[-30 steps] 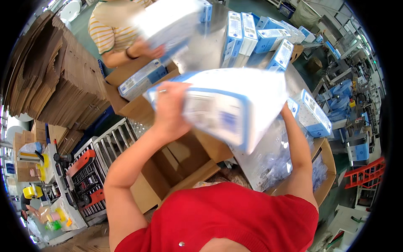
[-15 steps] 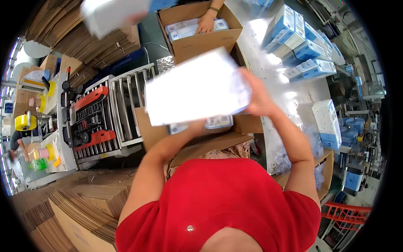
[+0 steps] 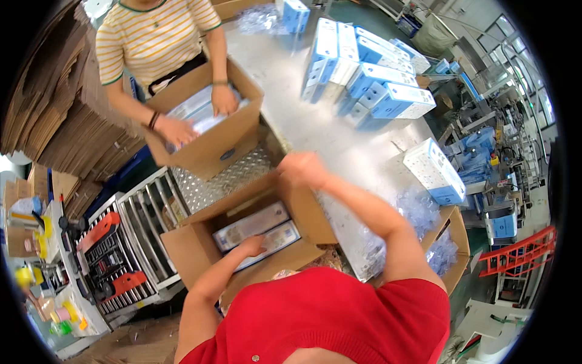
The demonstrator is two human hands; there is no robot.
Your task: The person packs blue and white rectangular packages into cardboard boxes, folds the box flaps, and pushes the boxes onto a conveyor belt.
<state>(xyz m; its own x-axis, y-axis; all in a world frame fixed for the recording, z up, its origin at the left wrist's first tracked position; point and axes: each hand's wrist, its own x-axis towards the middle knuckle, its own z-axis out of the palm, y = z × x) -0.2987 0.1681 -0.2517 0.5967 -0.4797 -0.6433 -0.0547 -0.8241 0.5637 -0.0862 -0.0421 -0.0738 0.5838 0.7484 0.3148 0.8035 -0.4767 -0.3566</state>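
An open brown carton [image 3: 197, 249] stands in front of me with long white-and-blue boxes [image 3: 257, 225] lying side by side in it. Inside the carton, my left hand [image 3: 251, 245] rests on the nearer box [image 3: 276, 238], its visible fingers stretched over the top. My right hand [image 3: 303, 168] is at the carton's upper right corner, beside the raised flap [image 3: 309, 212]. Motion smears its fingers, so I cannot make out whether they grip the cardboard.
Across from me a person in a striped shirt [image 3: 163, 36] has both hands in another carton [image 3: 227, 148]. White-and-blue boxes [image 3: 388, 91] stand on the metal table [image 3: 273, 79]. Clear plastic pieces [image 3: 418, 212] lie to the right. A roller conveyor [image 3: 145, 224] and cardboard stacks [image 3: 48, 91] are leftward.
The large white box that was in my right hand is out of it. My left hand now lies inside the carton. The view has shifted, bringing the other person's upper body into sight.
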